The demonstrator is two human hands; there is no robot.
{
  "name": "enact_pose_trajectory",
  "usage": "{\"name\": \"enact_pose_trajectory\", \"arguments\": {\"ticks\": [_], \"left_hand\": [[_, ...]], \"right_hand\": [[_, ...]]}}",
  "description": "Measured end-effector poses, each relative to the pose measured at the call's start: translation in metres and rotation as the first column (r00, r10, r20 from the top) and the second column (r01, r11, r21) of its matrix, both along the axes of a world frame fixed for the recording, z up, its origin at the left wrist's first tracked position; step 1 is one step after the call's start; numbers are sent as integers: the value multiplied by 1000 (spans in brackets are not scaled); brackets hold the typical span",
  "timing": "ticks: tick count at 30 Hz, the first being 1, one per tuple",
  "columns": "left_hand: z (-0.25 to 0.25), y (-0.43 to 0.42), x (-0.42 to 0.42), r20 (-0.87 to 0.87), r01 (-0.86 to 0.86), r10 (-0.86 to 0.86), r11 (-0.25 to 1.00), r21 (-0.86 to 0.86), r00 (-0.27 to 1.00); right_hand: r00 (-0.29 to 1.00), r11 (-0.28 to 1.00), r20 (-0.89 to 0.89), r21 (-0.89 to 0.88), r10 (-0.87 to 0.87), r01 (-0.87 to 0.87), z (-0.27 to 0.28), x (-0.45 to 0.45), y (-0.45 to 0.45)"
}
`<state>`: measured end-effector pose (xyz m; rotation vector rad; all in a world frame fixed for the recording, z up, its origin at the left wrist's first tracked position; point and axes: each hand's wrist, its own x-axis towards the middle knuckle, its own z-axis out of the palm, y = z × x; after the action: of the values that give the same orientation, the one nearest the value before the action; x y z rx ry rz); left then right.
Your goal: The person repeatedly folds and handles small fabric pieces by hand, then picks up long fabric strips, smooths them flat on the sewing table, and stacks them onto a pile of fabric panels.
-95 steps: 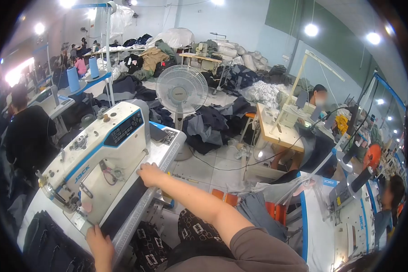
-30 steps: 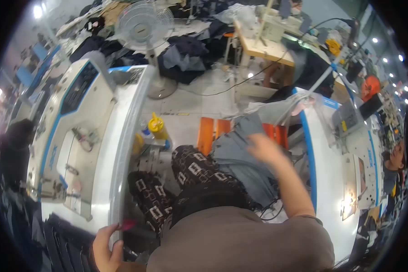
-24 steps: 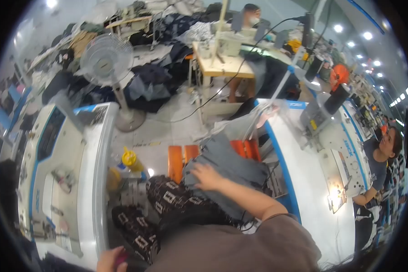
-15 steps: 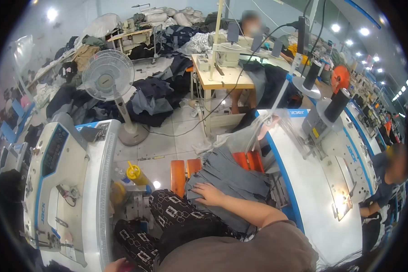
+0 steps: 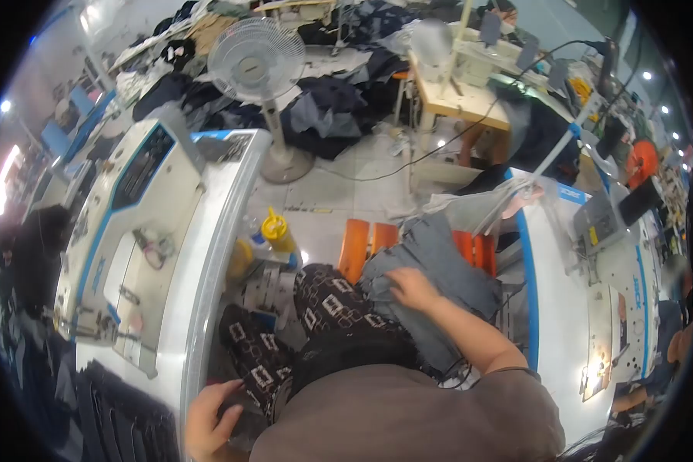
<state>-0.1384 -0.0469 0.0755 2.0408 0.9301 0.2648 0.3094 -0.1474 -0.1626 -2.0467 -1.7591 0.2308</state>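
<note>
A stack of grey fabric pieces [image 5: 446, 254] lies over an orange slatted seat [image 5: 354, 246] beside my lap. My right hand [image 5: 416, 289] rests on the near left part of the stack, fingers loosely bent and apart. Low at the left, my left hand [image 5: 212, 423] hangs beside my thigh with thumb and fingers apart and nothing visible in it. Close to it is the white sewing machine table [image 5: 208, 254], with dark folded fabric [image 5: 127, 412] at its near end.
A sewing machine [image 5: 123, 246] stands at my left, and another sewing table [image 5: 558, 308] with a lit needle area at my right. Ahead are a yellow cup [image 5: 277, 231], a standing fan [image 5: 256, 69], a cable [image 5: 362, 179] across the floor and fabric heaps [image 5: 323, 112]. A person [image 5: 500, 15] sits beyond.
The view has tilted down and swung left, so the scene sits farther right. My left hand has come further into view. My right hand stays on the grey stack, its fingers more bent.
</note>
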Motion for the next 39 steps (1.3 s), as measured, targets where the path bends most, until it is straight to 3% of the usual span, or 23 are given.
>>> {"name": "enact_pose_trajectory", "arguments": {"ticks": [1, 3, 5, 6, 7, 9, 11, 13, 14, 15, 17, 19, 21, 22, 23, 25, 26, 27, 28, 33, 35, 37, 39], "left_hand": [[-10, 3, -5, 7, 20, -20, 1000, 2, 1000], [-21, 4, -10, 25, 24, -24, 1000, 4, 999], [-24, 3, -11, 23, 60, -61, 996, 72, 998], [-27, 5, -8, 37, 23, -26, 996, 86, 999], [-30, 9, -3, 80, 101, -106, 993, 66, 991], [-29, 18, 18, 154, 233, -232, 972, 15, 960], [-46, 29, 54, 244, 318, -290, 945, -80, 925], [-68, 38, 99, 351, 229, -270, 961, 153, 897], [-81, 42, 119, 414, 127, -243, 949, 287, 877], [-94, 43, 137, 518, 68, -167, 976, 205, 839], [-104, 51, 154, 703, 226, -108, 971, -77, 703], [-112, 54, 154, 782, 347, 106, 854, -388, 614], [-101, 58, 133, 699, 346, 48, 844, -410, 714], [-89, 59, 122, 585, 184, -28, 960, -209, 810], [-82, 62, 111, 585, 158, -9, 966, -204, 811], [-71, 66, 95, 392, 318, -267, 945, -72, 881], [-60, 63, 89, 390, 316, -282, 949, -25, 877], [-54, 62, 84, 389, 318, -283, 948, -27, 877], [-49, 63, 81, 367, 341, -322, 940, 14, 873], [-28, 66, 74, 356, 408, -424, 905, 123, 833], [-28, 71, 75, 223, 369, -381, 924, 95, 897], [-44, 71, 83, 344, 245, -325, 935, 256, 881], [-39, 65, 96, 421, 217, -320, 937, 275, 849]], "right_hand": [[1000, 1000, -10, -9, 20, -20, 2, -1, -1], [977, 991, -177, 34, -118, 126, 7, 5, -1], [985, 981, -151, 160, -82, 107, 11, 9, 6], [853, 962, -512, 164, -105, 216, 22, 9, 13], [592, 946, -800, 112, -95, 303, 46, 2, 24], [540, 960, -841, 132, -22, 245, 99, -23, 42], [259, 956, -958, 186, 125, 225, 144, -58, 64], [111, 963, -961, 262, 253, 70, 172, -99, 77], [110, 950, -944, 313, 310, 8, 173, -115, 83], [108, 929, -923, 366, 369, -49, 169, -129, 88], [89, 865, -864, 483, 496, -135, 154, -138, 101], [-83, 812, -821, 571, 565, -123, 177, -149, 107], [-283, 740, -737, 662, 614, -119, 189, -142, 108], [-305, 728, -729, 670, 612, -141, 201, -139, 103], [-279, 794, -802, 583, 528, -173, 216, -135, 94], [-247, 849, -868, 483, 431, -215, 228, -125, 89], [120, 782, -870, 360, 479, -509, 229, -117, 87], [442, 704, -701, 120, 559, -700, 226, -113, 84], [515, 676, -600, 59, 612, -735, 220, -115, 81], [585, 814, -745, -99, 321, -572, 209, -128, 72], [483, 798, -721, 160, 497, -581, 195, -117, 70], [436, 832, -764, 231, 476, -505, 204, -117, 68], [459, 836, -748, 229, 479, -500, 203, -115, 70]]}}
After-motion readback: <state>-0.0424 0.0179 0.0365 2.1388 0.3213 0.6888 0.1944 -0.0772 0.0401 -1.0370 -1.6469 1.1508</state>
